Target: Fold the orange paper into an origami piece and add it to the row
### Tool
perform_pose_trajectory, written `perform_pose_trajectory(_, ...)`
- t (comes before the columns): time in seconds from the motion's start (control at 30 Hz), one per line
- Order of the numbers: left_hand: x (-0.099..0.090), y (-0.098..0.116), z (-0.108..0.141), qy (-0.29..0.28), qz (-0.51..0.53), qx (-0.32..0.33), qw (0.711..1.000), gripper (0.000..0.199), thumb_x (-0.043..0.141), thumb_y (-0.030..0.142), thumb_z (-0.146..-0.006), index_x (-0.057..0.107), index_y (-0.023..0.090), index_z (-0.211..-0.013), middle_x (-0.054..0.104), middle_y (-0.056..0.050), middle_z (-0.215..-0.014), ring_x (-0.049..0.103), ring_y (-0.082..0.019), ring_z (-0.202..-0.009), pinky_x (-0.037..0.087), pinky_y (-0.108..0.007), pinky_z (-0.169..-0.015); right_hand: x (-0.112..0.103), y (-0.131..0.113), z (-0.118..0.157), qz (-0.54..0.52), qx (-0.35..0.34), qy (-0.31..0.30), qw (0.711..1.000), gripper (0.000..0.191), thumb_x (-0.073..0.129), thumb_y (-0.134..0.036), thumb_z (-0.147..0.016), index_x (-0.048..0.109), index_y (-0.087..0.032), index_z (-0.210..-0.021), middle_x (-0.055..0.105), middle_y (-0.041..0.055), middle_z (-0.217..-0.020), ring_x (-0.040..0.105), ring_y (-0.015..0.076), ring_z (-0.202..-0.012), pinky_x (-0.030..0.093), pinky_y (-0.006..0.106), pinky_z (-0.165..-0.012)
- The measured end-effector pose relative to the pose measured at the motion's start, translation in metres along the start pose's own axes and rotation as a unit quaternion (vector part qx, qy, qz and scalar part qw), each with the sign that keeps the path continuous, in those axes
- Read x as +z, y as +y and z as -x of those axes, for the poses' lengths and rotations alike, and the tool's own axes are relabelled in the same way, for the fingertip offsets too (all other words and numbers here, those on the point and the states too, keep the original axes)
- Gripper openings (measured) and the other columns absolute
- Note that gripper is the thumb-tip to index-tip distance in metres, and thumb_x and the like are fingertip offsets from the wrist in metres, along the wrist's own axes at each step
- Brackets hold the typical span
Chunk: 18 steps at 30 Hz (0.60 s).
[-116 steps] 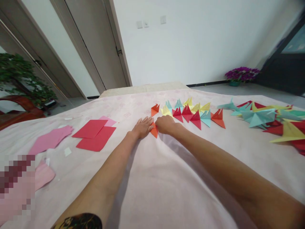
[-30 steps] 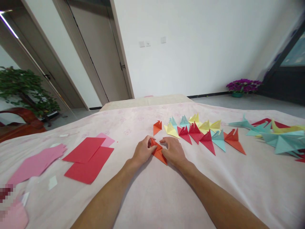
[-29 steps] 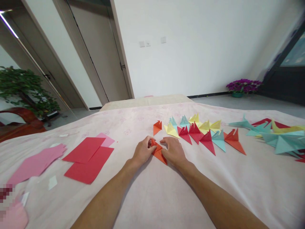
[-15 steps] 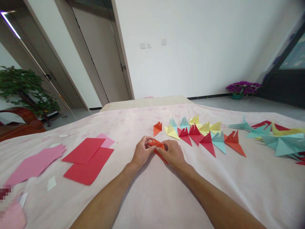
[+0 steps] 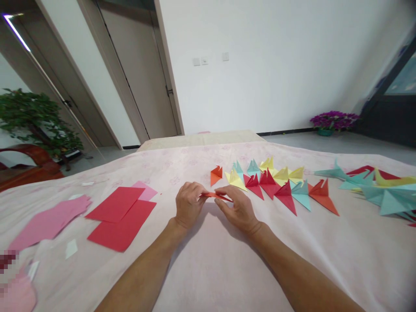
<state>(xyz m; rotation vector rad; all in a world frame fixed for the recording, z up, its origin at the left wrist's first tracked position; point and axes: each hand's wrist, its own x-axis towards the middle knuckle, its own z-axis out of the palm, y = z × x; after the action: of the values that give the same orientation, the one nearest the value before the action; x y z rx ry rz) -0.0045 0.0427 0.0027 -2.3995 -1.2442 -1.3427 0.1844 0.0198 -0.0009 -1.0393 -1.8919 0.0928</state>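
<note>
An orange folded paper (image 5: 212, 195) is held between both hands just above the cloth, turned nearly edge-on so its folds are hard to make out. My left hand (image 5: 190, 203) pinches its left end, with the fingertips partly hidden. My right hand (image 5: 238, 208) grips the other end between thumb and fingers. Beyond the hands stands a small orange paper crane (image 5: 216, 175). To the right, rows of folded cranes include a yellow crane (image 5: 236, 179), a red crane (image 5: 268, 183), a light blue crane (image 5: 301, 195) and an orange-red crane (image 5: 324, 197).
Red paper sheets (image 5: 125, 227) overlap on the left, beside pink paper (image 5: 53, 219) and small white scraps (image 5: 71, 249). Larger light blue paper pieces (image 5: 390, 197) lie piled at the far right. A pale flowered cloth (image 5: 214, 268) covers the surface.
The orange paper has been tilted from showing its folded face to nearly edge-on. My left hand has rolled over and shifted slightly left; my right hand's fingers now reach along the paper's top.
</note>
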Motion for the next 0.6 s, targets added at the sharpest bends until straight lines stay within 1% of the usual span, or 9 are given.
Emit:
perform_pose_trajectory(0.07,0.004,-0.007,0.002,0.046,0.091,-0.045,0.994,0.011,0.068,0.026,-0.085,0.063,0.020,-0.077,0.065,-0.003,-0.078,0.057,-0.019,-0.077,0.044,-0.032,-0.073,-0.003,0.007,-0.003,-0.056,-0.010,0.022,0.998,0.044,0.070,-0.029,-0.080,0.056,-0.024,-0.121,0.064,0.0084,-0.114,0.061,0.0223,-0.098,0.050,0.036,-0.084)
perform_pose_trajectory(0.1,0.006,-0.010,0.002,0.060,0.138,-0.063,0.987,0.010,0.068,0.025,-0.084,0.062,0.020,-0.077,0.065,-0.002,-0.079,0.057,-0.018,-0.076,0.044,-0.030,-0.070,-0.004,0.011,-0.003,-0.071,-0.006,0.019,0.997,0.053,0.072,-0.028,-0.077,0.053,-0.025,-0.127,0.061,0.0092,-0.120,0.062,0.0218,-0.097,0.052,0.036,-0.081)
perform_pose_trajectory(0.13,0.007,-0.011,0.003,0.066,0.180,-0.075,0.979,0.010,0.068,0.024,-0.084,0.062,0.021,-0.076,0.065,-0.002,-0.079,0.058,-0.017,-0.075,0.045,-0.029,-0.068,-0.004,0.013,-0.004,-0.084,0.001,0.012,0.996,0.057,0.072,-0.025,-0.076,0.051,-0.026,-0.129,0.058,0.0093,-0.124,0.063,0.0201,-0.093,0.053,0.034,-0.076)
perform_pose_trajectory(0.23,0.010,-0.009,0.005,0.050,0.263,-0.085,0.960,0.007,0.066,0.022,-0.083,0.063,0.021,-0.077,0.066,-0.003,-0.083,0.061,-0.018,-0.079,0.048,-0.029,-0.071,-0.003,0.014,-0.002,-0.113,0.014,-0.012,0.993,0.052,0.066,-0.017,-0.078,0.054,-0.027,-0.128,0.056,0.0087,-0.128,0.064,0.0141,-0.080,0.053,0.028,-0.065)
perform_pose_trajectory(0.3,0.011,-0.004,0.006,0.024,0.286,-0.079,0.955,0.004,0.065,0.022,-0.083,0.063,0.021,-0.080,0.067,-0.004,-0.087,0.063,-0.018,-0.085,0.049,-0.031,-0.078,-0.001,0.012,0.000,-0.116,0.006,-0.022,0.993,0.043,0.060,-0.014,-0.081,0.060,-0.026,-0.122,0.059,0.0079,-0.125,0.065,0.0151,-0.086,0.054,0.028,-0.068)
perform_pose_trajectory(0.37,0.013,0.001,0.007,-0.009,0.282,-0.070,0.957,0.004,0.063,0.024,-0.085,0.064,0.022,-0.082,0.068,-0.006,-0.092,0.063,-0.019,-0.090,0.049,-0.033,-0.083,0.000,0.010,0.001,-0.106,-0.012,-0.032,0.994,0.033,0.055,-0.012,-0.084,0.067,-0.025,-0.112,0.065,0.0068,-0.117,0.065,0.0171,-0.095,0.054,0.030,-0.077)
perform_pose_trajectory(0.43,0.015,0.002,0.008,-0.046,0.252,-0.051,0.965,0.006,0.060,0.025,-0.087,0.064,0.022,-0.084,0.068,-0.007,-0.097,0.062,-0.020,-0.095,0.049,-0.035,-0.087,0.001,0.010,0.002,-0.083,-0.024,-0.045,0.995,0.028,0.052,-0.012,-0.087,0.070,-0.024,-0.105,0.069,0.0063,-0.107,0.065,0.0177,-0.098,0.053,0.031,-0.084)
perform_pose_trajectory(0.5,0.016,0.000,0.008,-0.081,0.194,-0.036,0.977,0.006,0.059,0.024,-0.088,0.064,0.022,-0.084,0.067,-0.007,-0.099,0.060,-0.021,-0.097,0.048,-0.035,-0.088,0.001,0.012,0.003,-0.050,-0.020,-0.070,0.996,0.026,0.052,-0.013,-0.089,0.071,-0.023,-0.102,0.071,0.0062,-0.104,0.065,0.0173,-0.095,0.052,0.031,-0.084)
perform_pose_trajectory(0.6,0.013,-0.005,0.008,-0.154,0.114,-0.025,0.981,0.009,0.058,0.016,-0.085,0.063,0.022,-0.083,0.066,-0.006,-0.091,0.058,-0.021,-0.091,0.047,-0.033,-0.082,0.000,0.015,0.005,0.007,-0.010,-0.140,0.990,0.028,0.052,-0.008,-0.085,0.071,-0.022,-0.100,0.071,0.0049,-0.103,0.065,0.0170,-0.093,0.050,0.028,-0.081)
